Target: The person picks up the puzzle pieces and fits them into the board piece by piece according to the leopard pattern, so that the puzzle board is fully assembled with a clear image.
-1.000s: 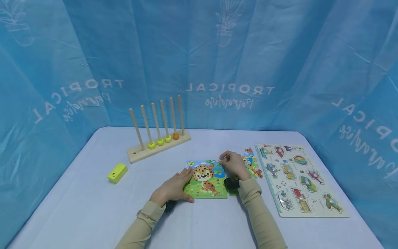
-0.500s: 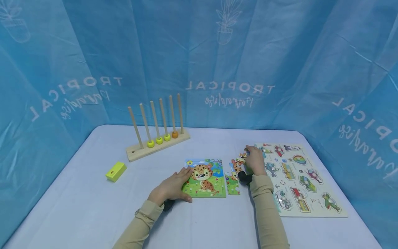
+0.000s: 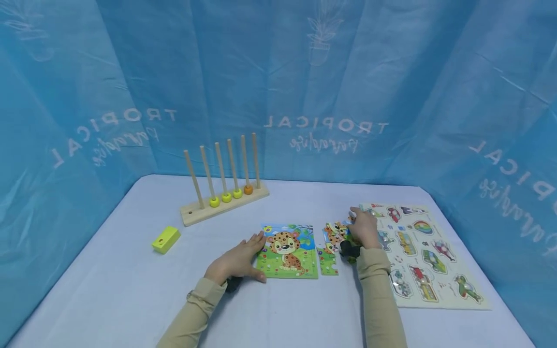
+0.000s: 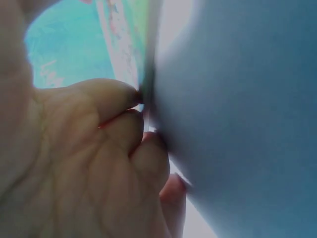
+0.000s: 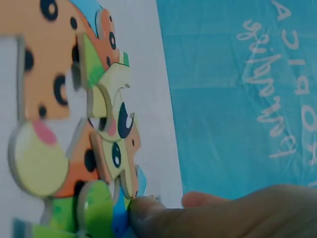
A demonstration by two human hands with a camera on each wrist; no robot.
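A square puzzle board (image 3: 287, 251) with a leopard picture lies mid-table. My left hand (image 3: 237, 261) rests at its left edge, fingers stretched along the side and thumb near the lower corner. In the left wrist view the fingertips (image 4: 131, 94) meet the board's edge. To the right of the board lies a cluster of loose jigsaw pieces (image 3: 328, 266), partly overlapping, with spotted orange, yellow and green prints. My right hand (image 3: 365, 227) is over their far right end. In the right wrist view one fingertip (image 5: 143, 213) touches a blue-and-green piece (image 5: 120, 210), with another finger raised away from it.
A vehicle puzzle board (image 3: 435, 290) lies on the right, partly under the right hand and forearm. At the back left stands a wooden peg rack (image 3: 226, 205) with several yellow and orange beads. A yellow block (image 3: 166, 240) sits at the left. Blue curtains enclose the table.
My right hand has moved from the leopard board's top right corner over to the loose pieces, several of which have shifted. The left hand stays at the board's left edge.
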